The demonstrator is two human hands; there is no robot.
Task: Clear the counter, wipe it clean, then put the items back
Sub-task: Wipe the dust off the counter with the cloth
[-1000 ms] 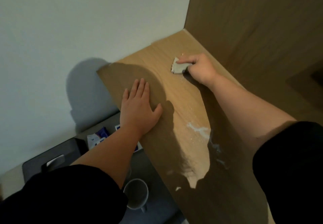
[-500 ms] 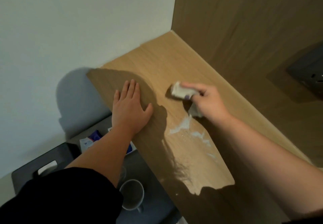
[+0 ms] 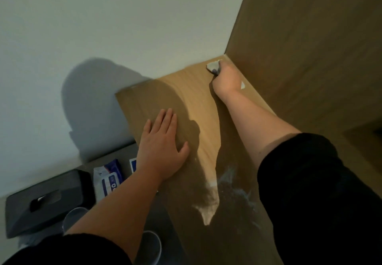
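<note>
Light-brown wood-grain counter (image 3: 202, 107) had whitish wet smears (image 3: 229, 173) on its near part. Crumpled white wipe (image 3: 213, 66) was pressed into the far corner of the counter, gripped by the right hand (image 3: 226, 78). On the lower grey surface left of the counter sat a blue-and-white wipes pack (image 3: 108, 176), a dark grey slotted tissue box (image 3: 47, 200) and two grey cups (image 3: 74, 213), both partly hidden.

From my station, the long light-brown wood-grain counter (image 3: 182, 99) read as smooth laminate with a low sheen. A streaky wet film (image 3: 229, 174) on it caught the light and shone. The darker brown wood-grain side panel (image 3: 310, 47) looked matt, and so did the pale painted wall (image 3: 103, 26). The small crumpled off-white wipe (image 3: 212, 66) seemed soft and fibrous. I took the blue-and-white wipe packet (image 3: 107, 179) for glossy plastic film, the dark grey tissue box (image 3: 47, 202) for matt plastic and the black sleeves (image 3: 320, 192) for matt cloth.
</note>
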